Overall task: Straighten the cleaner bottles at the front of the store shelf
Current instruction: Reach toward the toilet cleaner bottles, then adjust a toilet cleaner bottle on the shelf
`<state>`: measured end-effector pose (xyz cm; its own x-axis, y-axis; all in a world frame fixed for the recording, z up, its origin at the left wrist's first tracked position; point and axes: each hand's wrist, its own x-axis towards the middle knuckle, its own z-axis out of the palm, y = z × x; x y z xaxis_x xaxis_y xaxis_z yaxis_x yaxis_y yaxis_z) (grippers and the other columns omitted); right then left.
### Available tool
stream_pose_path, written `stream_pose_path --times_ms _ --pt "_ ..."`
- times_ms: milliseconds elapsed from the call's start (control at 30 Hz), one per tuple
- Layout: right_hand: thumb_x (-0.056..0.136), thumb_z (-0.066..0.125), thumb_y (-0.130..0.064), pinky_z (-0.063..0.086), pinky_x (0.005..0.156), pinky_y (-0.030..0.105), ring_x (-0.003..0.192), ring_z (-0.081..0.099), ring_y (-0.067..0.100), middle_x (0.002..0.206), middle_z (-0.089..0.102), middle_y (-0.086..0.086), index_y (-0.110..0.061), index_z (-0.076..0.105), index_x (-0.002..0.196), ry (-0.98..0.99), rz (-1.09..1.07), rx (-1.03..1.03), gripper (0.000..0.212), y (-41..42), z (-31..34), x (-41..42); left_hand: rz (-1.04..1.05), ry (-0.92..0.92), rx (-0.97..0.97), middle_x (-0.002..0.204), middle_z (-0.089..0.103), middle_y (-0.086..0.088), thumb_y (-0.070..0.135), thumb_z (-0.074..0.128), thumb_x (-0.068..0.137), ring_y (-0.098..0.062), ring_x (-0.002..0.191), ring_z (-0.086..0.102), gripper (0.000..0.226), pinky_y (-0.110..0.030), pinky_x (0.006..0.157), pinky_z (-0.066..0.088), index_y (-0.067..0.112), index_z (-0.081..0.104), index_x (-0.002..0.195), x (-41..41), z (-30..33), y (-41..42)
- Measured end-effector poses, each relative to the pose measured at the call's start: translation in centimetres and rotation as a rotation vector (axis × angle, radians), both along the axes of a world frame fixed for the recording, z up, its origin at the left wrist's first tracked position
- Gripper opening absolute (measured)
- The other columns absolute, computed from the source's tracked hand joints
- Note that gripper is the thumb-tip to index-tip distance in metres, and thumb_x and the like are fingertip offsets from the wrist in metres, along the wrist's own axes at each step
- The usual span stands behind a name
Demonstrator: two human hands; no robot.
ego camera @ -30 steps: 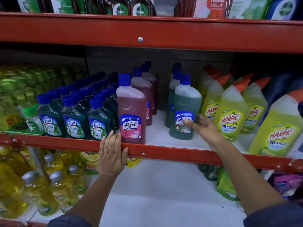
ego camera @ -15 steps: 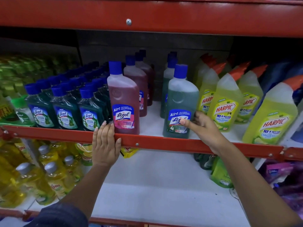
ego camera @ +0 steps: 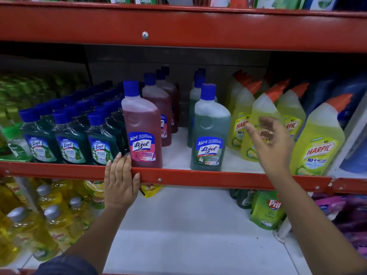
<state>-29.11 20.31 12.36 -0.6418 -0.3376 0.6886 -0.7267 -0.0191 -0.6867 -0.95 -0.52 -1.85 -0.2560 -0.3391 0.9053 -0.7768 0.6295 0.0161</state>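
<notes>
- The left hand (ego camera: 120, 183) lies flat on the red shelf rail (ego camera: 198, 178), fingers together, holding nothing; the right hand (ego camera: 272, 143) hangs spread and empty before the yellow Harpic bottles (ego camera: 319, 139)
- The green Lizol bottle (ego camera: 209, 133) stands upright at the front edge, label forward; the pink Lizol bottle (ego camera: 142, 130) likewise
- That pair looks finished; next likely comes squaring the Harpic row, which calls for a light grip low on each body

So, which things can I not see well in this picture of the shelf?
All in the head view:
- Right hand: blurred by motion, so finger contact cannot be judged; it covers one Harpic bottle's label.
- Rear red Lizol bottles: labels hidden by the front red Lizol bottle.
- Dettol bottles: cut off by the top edge.
</notes>
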Motion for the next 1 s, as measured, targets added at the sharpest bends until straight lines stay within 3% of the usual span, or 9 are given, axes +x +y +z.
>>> stream_pose_path --times_ms 200,333,533,767,1000 --pt "0.083 0.068 -0.049 0.039 0.099 0.039 0.126 0.048 0.031 0.132 0.055 0.017 -0.005 0.048 0.133 0.122 -0.273 0.088 0.07 -1.4 2.6 -3.2 0.003 0.005 -0.003 0.127 0.054 -0.026 0.036 0.022 0.102 -0.035 0.13 0.037 0.053 -0.037 0.123 0.008 -0.005 0.043 0.13 0.0 -0.1 0.0" --pt "0.082 0.067 -0.05 0.045 0.085 0.043 0.113 0.056 0.039 0.122 0.059 0.02 -0.002 0.052 0.124 0.143 -0.346 0.226 0.066 -2.9 3.0 -4.3 0.012 0.001 0.001 0.126 0.054 -0.026 0.036 0.022 0.102 -0.035 0.13 0.037 0.053 -0.037 0.123 0.008 -0.005 0.043 0.13 -0.1 0.0 0.0" --pt "0.081 0.06 -0.047 0.042 0.07 0.044 0.091 0.058 0.043 0.099 0.06 0.027 0.005 0.053 0.1 0.259 -0.392 0.171 0.056 -2.9 2.4 -4.2 0.017 -0.001 -0.007 0.127 0.053 -0.026 0.035 0.022 0.102 -0.035 0.13 0.037 0.052 -0.038 0.122 0.009 -0.004 0.043 0.13 0.0 -0.1 -0.1" --pt "0.081 0.068 -0.04 0.043 0.076 0.045 0.095 0.057 0.041 0.1 0.062 0.025 0.005 0.054 0.106 0.287 -0.402 0.143 0.053 -0.6 1.9 -2.4 0.015 -0.003 -0.001 0.127 0.053 -0.026 0.035 0.023 0.102 -0.035 0.131 0.037 0.052 -0.038 0.122 0.009 -0.005 0.042 0.13 0.0 -0.1 0.0" --pt "0.081 0.065 -0.042 0.039 0.069 0.04 0.083 0.054 0.034 0.087 0.058 0.019 -0.001 0.051 0.09 0.329 -0.416 0.129 0.045 1.0 1.6 -1.3 0.001 -0.007 0.048 0.13 0.051 -0.026 0.036 0.021 0.102 -0.035 0.133 0.034 0.055 -0.038 0.123 0.007 -0.005 0.041 0.132 0.0 0.1 0.4"
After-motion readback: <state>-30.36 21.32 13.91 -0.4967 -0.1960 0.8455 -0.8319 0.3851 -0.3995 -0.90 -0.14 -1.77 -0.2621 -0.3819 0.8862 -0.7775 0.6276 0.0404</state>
